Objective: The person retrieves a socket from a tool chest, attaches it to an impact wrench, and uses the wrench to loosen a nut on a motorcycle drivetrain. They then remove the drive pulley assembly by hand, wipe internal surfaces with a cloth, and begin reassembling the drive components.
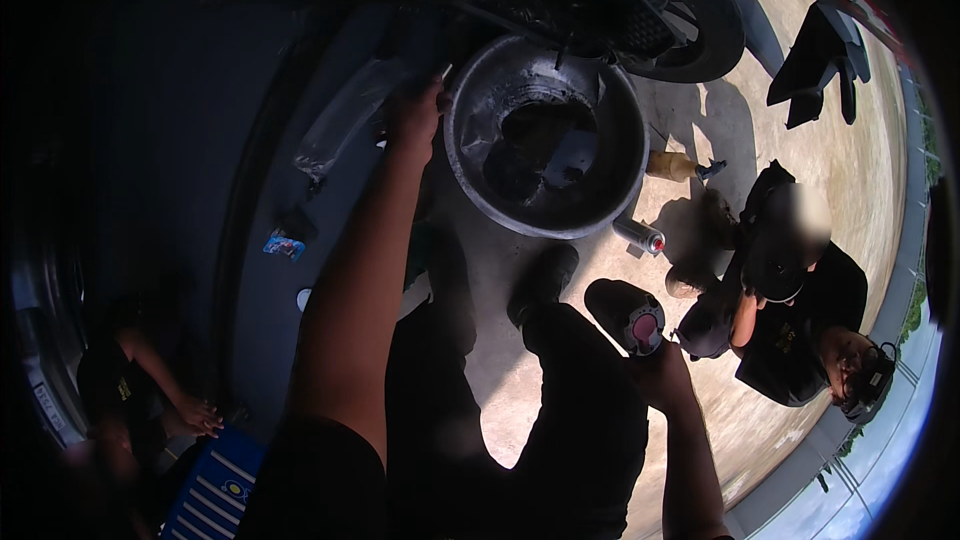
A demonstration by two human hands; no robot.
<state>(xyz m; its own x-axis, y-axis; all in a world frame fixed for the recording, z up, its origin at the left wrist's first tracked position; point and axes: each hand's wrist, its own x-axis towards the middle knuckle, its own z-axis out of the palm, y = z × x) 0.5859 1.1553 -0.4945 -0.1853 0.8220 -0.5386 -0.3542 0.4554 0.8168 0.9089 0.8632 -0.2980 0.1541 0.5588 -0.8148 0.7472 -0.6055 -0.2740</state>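
A round grey metal basin [467, 175] with dark liquid in it stands before me, beneath a dark vehicle part. My left hand [415, 118] is closed just left of the basin's rim, in deep shade. A small pale tip shows at its fingers, but what it holds is too dark to make out. Low on the right, my right hand [664, 376] is wrapped round a dark rounded tool [612, 302] with a pink disc at its end. That tool is over the ground beside my right knee, apart from the basin.
A wheel [715, 30] stands behind the basin. Right of it lie a yellowish bottle [672, 166] and a spray can [638, 235]. People [800, 340] crouch at the right; another person [140, 370] sits at lower left near a blue slatted object [212, 488]. A blue packet [285, 244] lies left.
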